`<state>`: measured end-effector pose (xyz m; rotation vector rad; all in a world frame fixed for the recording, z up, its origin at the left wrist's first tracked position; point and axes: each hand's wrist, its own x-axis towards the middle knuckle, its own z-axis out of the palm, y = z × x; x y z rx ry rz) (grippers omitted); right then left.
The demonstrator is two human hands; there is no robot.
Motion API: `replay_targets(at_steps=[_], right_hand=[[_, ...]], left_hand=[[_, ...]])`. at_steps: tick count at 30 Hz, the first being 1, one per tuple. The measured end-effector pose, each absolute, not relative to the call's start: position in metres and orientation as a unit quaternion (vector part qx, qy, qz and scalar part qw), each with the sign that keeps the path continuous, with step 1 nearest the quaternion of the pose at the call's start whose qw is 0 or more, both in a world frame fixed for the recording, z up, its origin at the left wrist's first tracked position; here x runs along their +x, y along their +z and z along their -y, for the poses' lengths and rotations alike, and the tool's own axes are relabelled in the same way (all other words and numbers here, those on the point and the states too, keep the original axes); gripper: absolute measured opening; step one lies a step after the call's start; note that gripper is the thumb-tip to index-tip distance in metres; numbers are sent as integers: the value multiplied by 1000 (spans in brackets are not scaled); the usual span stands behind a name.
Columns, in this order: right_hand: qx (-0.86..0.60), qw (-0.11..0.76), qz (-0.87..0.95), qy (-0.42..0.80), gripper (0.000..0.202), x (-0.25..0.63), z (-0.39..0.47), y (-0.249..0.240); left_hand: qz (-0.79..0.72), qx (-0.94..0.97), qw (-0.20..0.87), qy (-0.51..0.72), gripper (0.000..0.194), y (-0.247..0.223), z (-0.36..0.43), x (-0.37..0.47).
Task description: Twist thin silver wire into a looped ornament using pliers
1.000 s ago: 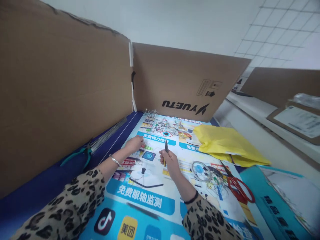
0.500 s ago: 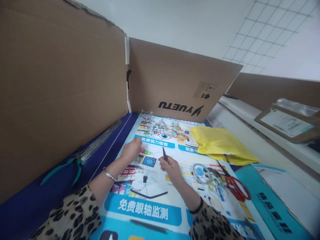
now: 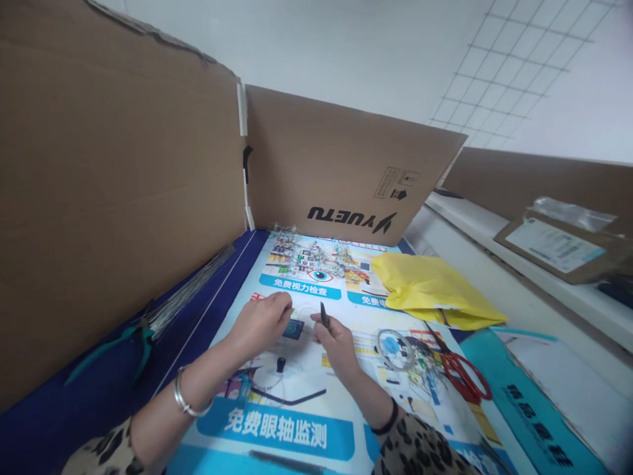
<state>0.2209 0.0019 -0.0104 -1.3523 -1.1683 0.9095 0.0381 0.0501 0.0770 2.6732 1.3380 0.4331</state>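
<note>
My left hand is closed with its fingertips pinched together above the printed poster. A faint thin wire curves across the gap between my hands; its ends are too fine to follow. My right hand is closed around a slim dark pointed tool, its tip pointing up and away from me. Most of the tool is hidden inside the fingers. To the right of that hand lie a round clear coil and a tangle of fine wire with small coloured bits.
Red-handled scissors lie at right, near a yellow bag and a teal folder. At left are teal-handled pliers and a bundle of thin wires. Cardboard panels stand behind. Small wire pieces lie along the back.
My left hand has turned and come nearer to my right hand, its forearm reaching further in. My right hand keeps its grip on the dark tool. The camera view has shifted slightly.
</note>
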Motion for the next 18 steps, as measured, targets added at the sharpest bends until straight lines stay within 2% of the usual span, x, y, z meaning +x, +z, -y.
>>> replay_targets(at_steps=[5, 10, 18], right_hand=[[-542, 554, 517, 363, 31, 218, 11, -8], [-580, 515, 553, 306, 18, 208, 22, 2], [-589, 498, 530, 352, 20, 209, 20, -3]], left_hand=[[-435, 894, 57, 92, 20, 72, -19, 45], [-417, 901, 87, 81, 18, 59, -8, 45], [-455, 877, 120, 96, 17, 57, -7, 42]])
